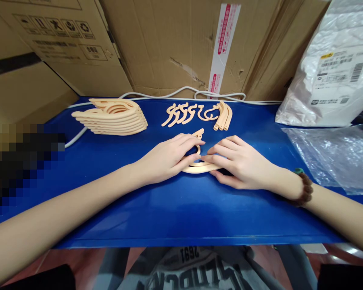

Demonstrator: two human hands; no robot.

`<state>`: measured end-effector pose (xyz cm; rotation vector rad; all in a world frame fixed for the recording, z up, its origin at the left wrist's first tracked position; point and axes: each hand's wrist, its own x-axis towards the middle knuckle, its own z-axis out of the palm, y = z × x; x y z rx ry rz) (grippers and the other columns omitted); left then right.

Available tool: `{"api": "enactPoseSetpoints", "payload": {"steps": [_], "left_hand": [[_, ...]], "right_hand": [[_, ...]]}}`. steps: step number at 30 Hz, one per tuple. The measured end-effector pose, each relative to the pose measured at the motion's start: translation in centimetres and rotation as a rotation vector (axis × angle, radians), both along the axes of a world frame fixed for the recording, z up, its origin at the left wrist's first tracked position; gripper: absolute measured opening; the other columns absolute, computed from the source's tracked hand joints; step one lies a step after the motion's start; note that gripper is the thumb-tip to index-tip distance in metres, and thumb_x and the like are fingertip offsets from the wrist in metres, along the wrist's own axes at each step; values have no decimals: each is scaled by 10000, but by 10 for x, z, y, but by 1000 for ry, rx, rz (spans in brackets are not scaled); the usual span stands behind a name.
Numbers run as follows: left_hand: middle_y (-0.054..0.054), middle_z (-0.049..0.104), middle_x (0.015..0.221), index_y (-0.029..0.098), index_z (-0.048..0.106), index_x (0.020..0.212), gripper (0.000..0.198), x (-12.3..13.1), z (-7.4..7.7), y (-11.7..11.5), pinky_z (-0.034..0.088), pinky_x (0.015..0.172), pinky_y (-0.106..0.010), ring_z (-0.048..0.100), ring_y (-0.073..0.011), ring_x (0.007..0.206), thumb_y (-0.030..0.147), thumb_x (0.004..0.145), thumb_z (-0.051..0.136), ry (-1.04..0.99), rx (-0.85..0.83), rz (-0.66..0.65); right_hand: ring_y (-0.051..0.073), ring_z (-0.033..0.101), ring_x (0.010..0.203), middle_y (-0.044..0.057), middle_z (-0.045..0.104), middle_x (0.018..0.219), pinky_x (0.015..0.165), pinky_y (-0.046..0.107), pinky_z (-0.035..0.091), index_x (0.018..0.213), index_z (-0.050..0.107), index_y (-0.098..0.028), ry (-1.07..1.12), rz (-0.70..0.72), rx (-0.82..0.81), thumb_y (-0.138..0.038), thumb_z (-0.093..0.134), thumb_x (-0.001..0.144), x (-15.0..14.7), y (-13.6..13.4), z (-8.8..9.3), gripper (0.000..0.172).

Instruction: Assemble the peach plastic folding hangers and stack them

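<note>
Near the middle of the blue table [181, 213], both hands are on a beige plastic hanger [196, 168], which appears to be folded. My left hand [169, 157] lies over its left part, with thumb and fingers closed on it. From the other side, my right hand [243, 163] grips the curved lower arm between thumb and fingers. Much of the hanger is hidden under my fingers. Just behind my hands lie several loose beige hooks [183, 114] in a row, and beside them a few curved hanger arms [224, 116].
A stack of beige folded hangers [117, 121] stands at the back left. A white cable [160, 97] runs along the back, before a large cardboard box [169, 44]. At the right are a white parcel bag [329, 80] and a clear plastic bag [341, 161].
</note>
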<state>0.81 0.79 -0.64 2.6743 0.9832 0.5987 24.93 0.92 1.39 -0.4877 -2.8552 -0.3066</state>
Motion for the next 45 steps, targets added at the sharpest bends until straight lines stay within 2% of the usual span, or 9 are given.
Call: {"api": "enactPoseSetpoints", "payload": {"steps": [17,25,31,39,45], "left_hand": [[-105,575,1290,163,504,1257,338,0,1,-1,427,1029,-362,492,-218,1226,357,1020,363,30,4,-15],[-106,582,1250,167,511,1219,330,2,3,-2,442,989,-375,513,-238,1169,366,1023,335,60,33,-31],[-95,576,1251,175,503,1218,316,1,3,-3,438,982,-349,509,-221,1175,362,1025,338,52,20,-33],[-70,592,1251,196,518,1191,295,1,7,-5,452,935,-325,528,-208,1162,366,1026,342,45,-29,-44],[-69,602,1232,204,523,1207,312,0,8,-6,460,920,-315,545,-206,1141,387,1019,354,28,-77,-40]], "right_hand": [[230,537,941,113,667,1013,789,375,381,1070,623,-141,-2,31,-53,-276,465,940,1,1,0,245],[210,531,929,95,661,1026,769,345,374,1044,633,-152,19,63,-70,-224,467,936,0,-1,-1,211],[215,535,940,104,663,1004,775,343,381,1043,616,-133,27,35,-98,-227,457,940,-1,0,0,212],[228,524,962,110,636,1075,789,354,374,1071,604,-165,-5,-5,-60,-250,447,955,1,2,0,213],[218,543,921,112,651,1001,774,345,379,1024,584,-144,43,-40,-98,-246,456,949,0,3,-1,180]]}}
